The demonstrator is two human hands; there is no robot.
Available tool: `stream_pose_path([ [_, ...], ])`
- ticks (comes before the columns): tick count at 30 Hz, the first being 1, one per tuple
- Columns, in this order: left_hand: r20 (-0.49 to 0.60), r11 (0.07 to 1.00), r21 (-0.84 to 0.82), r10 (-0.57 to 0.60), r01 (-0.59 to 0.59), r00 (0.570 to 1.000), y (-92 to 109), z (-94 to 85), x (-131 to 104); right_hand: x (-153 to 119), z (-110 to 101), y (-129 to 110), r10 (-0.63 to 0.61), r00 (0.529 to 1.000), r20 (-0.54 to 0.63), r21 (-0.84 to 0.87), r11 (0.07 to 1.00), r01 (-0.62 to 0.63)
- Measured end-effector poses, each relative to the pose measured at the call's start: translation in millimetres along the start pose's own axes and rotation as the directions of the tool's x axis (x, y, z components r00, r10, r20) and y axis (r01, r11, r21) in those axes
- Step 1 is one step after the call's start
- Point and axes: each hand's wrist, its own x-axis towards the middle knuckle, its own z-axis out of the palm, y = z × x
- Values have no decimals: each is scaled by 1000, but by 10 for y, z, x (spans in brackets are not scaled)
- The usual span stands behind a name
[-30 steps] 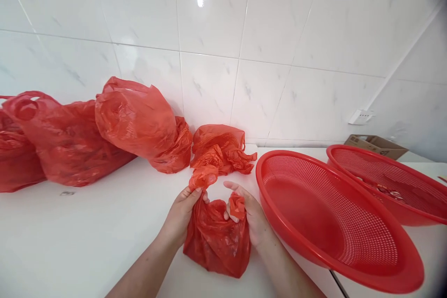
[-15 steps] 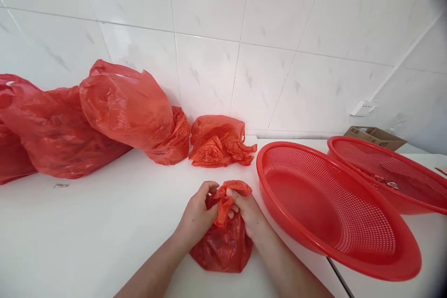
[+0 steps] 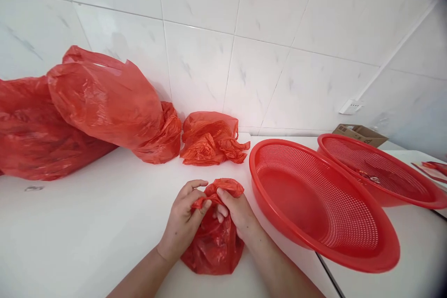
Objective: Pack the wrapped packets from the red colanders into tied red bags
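Note:
A small red plastic bag (image 3: 216, 251) rests on the white table in front of me, its top gathered and crumpled. My left hand (image 3: 185, 216) pinches the left side of the bag's mouth between thumb and fingers. On the other side, my right hand (image 3: 235, 209) grips the rim, thumb on top and some fingers curled beneath the plastic. Something darker shows faintly through the bag's lower part, but I cannot make out what it is.
Large filled red bags (image 3: 108, 102) stand at the left along the tiled wall. A crumpled red bag (image 3: 213, 142) lies behind my hands. Right of me sits a red basket (image 3: 296, 205); a second basket (image 3: 412, 200) holds small items. Behind it is a cardboard box (image 3: 363, 135).
My left hand has pulled the bag's edge leftward, so the gathered mouth is spread wider. The whole view has shifted a little to the right.

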Motion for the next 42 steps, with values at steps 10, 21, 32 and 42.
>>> stream_pose_path([
  [10, 84, 846, -375, -376, 378, 923, -58, -4, 96, -41, 11, -72, -25, 985, 173, 219, 976, -13],
  [21, 170, 731, -507, -435, 457, 884, -16, -30, 65, -72, -22, -156, -27, 990, 138, -359, 930, 75],
  [32, 123, 970, -205, -109, 132, 986, 71, -12, 15, 30, 38, -73, -297, 938, -179, -649, 752, 114],
  [42, 241, 913, 307, 196, -267, 950, 57, 15, 25, -6, 17, -48, -289, 954, -82, -611, 770, 181],
])
